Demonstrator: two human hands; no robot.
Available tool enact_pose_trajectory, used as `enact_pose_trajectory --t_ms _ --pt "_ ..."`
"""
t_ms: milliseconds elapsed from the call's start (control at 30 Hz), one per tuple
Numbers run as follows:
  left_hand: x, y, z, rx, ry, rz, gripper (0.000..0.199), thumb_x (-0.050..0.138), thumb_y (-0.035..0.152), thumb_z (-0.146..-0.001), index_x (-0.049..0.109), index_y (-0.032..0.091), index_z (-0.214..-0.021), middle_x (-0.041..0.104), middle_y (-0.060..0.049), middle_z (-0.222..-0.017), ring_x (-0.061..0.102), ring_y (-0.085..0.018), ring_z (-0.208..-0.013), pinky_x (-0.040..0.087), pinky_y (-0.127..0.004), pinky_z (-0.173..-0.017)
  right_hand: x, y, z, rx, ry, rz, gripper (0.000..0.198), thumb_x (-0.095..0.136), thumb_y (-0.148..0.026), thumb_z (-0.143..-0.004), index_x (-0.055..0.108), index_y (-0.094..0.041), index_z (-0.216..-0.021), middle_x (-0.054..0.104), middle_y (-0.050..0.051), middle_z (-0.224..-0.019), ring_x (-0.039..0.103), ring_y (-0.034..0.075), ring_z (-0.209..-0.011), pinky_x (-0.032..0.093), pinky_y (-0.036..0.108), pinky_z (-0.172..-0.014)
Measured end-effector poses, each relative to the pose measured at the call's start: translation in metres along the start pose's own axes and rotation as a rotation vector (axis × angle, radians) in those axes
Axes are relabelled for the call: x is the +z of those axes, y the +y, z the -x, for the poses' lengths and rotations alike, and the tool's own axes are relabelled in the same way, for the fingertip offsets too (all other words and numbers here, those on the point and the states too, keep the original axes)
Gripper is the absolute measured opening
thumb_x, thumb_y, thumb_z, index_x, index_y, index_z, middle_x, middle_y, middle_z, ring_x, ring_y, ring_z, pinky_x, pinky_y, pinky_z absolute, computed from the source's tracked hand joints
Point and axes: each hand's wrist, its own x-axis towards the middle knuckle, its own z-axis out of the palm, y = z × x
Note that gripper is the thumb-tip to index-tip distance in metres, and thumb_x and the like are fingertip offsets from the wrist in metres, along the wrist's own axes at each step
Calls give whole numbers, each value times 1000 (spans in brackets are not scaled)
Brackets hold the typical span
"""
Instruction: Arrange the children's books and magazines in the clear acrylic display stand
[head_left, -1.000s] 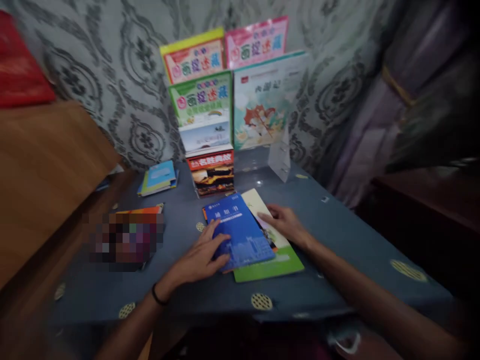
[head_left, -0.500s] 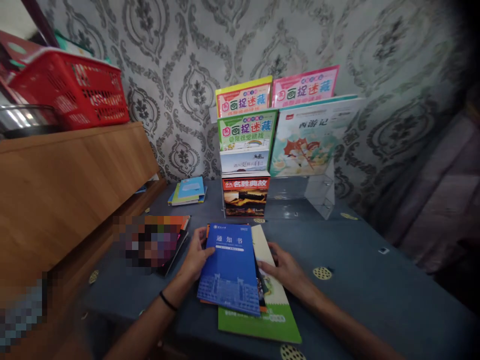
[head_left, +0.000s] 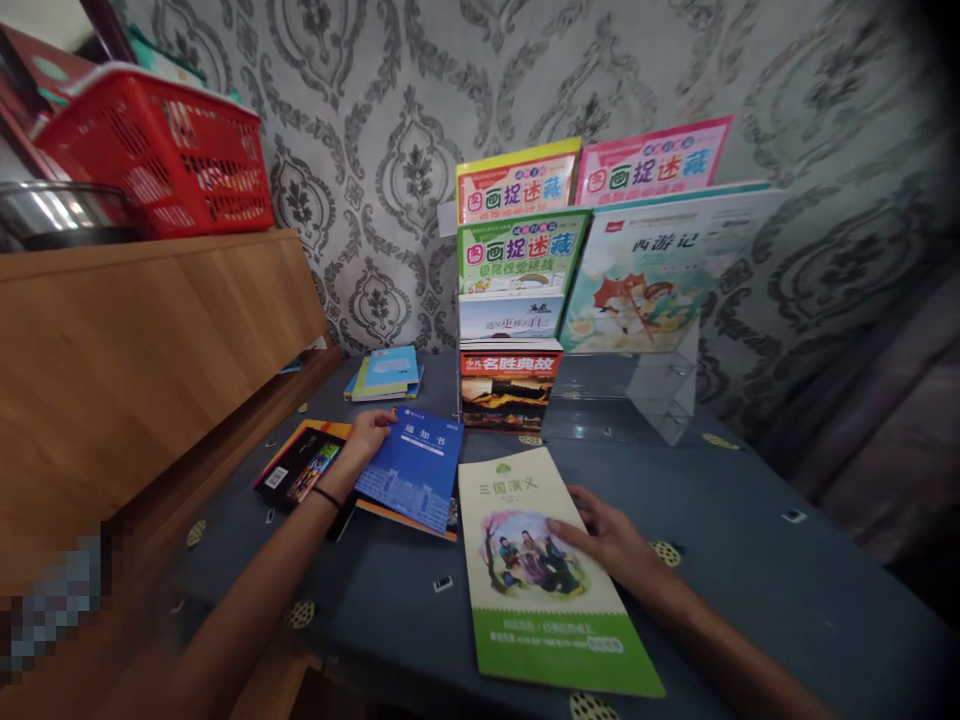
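Two bare hands work well apart over the table (head_left: 720,510). The left forearm slants up from the lower left, a black band (head_left: 327,495) at its wrist. Bent in, the left hand (head_left: 370,436) has its fingers curled close on the upper left edge of the blue book (head_left: 416,465). Below those fingers an orange-edged book (head_left: 405,522) pokes out beneath it; left of them lies the dark book (head_left: 304,465), partly behind the wrist.

The right forearm rises from the lower right. The right hand (head_left: 600,530) rests its thumb on the green book (head_left: 532,555), which lies left of the other fingers. These sit at its right edge, tips hidden, so I cannot tell how firmly they hold. Beyond both hands' fingers stands the rack (head_left: 666,393).
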Motion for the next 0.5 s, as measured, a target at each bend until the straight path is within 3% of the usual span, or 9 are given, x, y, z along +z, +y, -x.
enact_pose_trajectory --t_ms 300,500 --pt "-26 25 -36 -76 153 42 24 65 8 -61 74 12 -83 74 -7 -80 65 -20 -76 52 -30 -73 -4 0 2 15 7 -25 69 84 -52 -62 54 -23 -118 79 10 -93 76 31 -72 63 40 -59" --pt "2 12 -45 -158 152 -14 22 64 12 -83 69 8 -104 72 -11 -101 67 -20 -90 55 -33 -81 -3 -2 6 -5 -6 -43 71 83 -52 -65 53 -21 -121 78 11 -97 76 29 -77 62 39 -64"
